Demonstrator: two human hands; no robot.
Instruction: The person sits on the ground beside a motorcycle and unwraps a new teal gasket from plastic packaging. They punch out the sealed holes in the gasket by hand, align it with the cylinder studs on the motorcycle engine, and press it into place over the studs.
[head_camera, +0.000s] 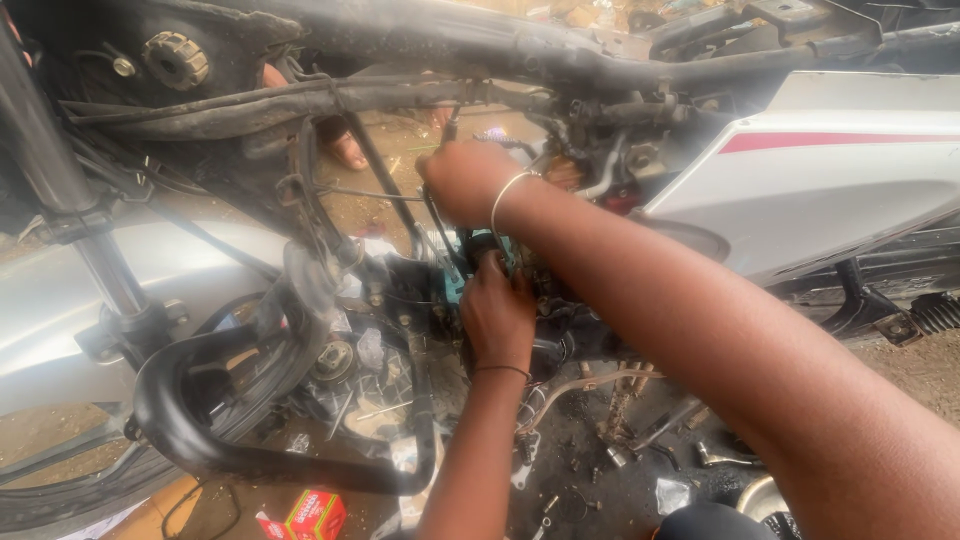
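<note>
A stripped motorcycle fills the view, its dark frame tube (420, 40) running across the top. My right hand (462, 180), with a silver bangle on the wrist, is clenched around a thin dark rod-like tool (437, 222) that points down into the engine bay. Just below, my left hand (497, 310), a thin black band on its wrist, reaches up into the engine with fingers curled over a teal part (480, 243). The tool's tip and the fingertips of both hands are hidden among cables and engine parts.
A black crash guard (200, 440) loops at lower left beside the front fork (60, 190). A white side panel with a red stripe (820, 170) is at right. Loose bolts and metal parts (640, 440) lie on the oily ground, with a small red box (315, 512). Another person's foot (345, 150) stands behind the frame.
</note>
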